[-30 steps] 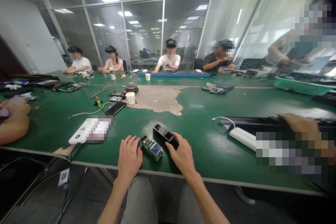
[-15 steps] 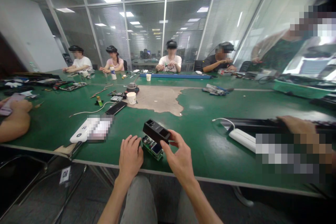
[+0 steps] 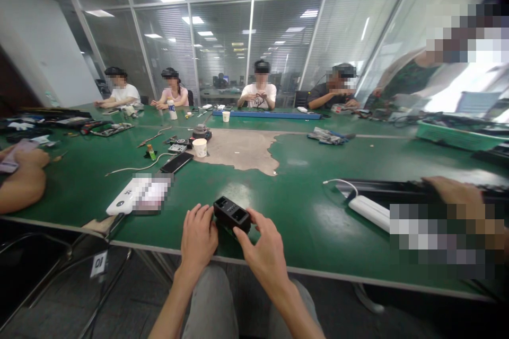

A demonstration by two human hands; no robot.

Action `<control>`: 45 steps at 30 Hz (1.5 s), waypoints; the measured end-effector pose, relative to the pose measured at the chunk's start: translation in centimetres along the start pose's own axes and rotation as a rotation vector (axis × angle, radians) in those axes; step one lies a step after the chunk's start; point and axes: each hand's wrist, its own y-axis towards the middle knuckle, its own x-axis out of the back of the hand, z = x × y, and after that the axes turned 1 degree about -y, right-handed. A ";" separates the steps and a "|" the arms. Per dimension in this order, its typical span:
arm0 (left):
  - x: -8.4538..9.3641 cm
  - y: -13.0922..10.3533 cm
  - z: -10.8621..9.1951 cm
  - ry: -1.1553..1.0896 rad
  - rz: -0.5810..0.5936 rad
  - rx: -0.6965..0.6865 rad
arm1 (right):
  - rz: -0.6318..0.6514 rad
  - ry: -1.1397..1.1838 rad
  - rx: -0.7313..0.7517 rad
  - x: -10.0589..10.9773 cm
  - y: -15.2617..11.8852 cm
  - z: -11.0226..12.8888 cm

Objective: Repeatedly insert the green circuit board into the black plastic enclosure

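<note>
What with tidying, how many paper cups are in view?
2: the nearer paper cup by the smartphone, the farther paper cup before the blue bar; others may be hidden.

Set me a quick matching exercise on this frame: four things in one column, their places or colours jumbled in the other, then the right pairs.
Things
1. black casing
2. nearer paper cup
3. long bar
4. plastic basket

Places or colours
A. light green, toward the right edge of the picture
B. between the left hand and the right hand
C. at the left part of the brown patch
D. blue, lying across the far side of the table

Right pairs
1-B
2-C
3-D
4-A
</note>
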 end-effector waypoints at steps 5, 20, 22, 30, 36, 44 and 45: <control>-0.1 0.0 0.1 -0.003 -0.011 -0.019 | 0.022 -0.006 -0.004 -0.3 -0.8 -0.5; 0.5 0.2 0.3 -0.070 0.075 -0.056 | 0.080 -0.013 -0.005 -0.4 -1.4 -1.4; 0.5 0.2 0.3 -0.087 0.068 -0.060 | 0.091 -0.006 -0.031 -0.5 -1.2 -1.1; 0.3 0.0 0.4 -0.118 0.028 -0.042 | 0.034 0.127 -0.069 0.6 1.2 0.6; 0.2 0.1 0.4 -0.110 0.011 -0.038 | -0.055 0.285 -0.081 2.9 3.9 1.1; 0.2 0.1 0.2 -0.132 0.017 -0.019 | -0.116 0.225 -0.115 2.8 4.2 -1.7; 0.2 0.1 0.2 -0.135 0.014 -0.019 | -0.111 0.213 -0.122 2.4 4.2 -2.2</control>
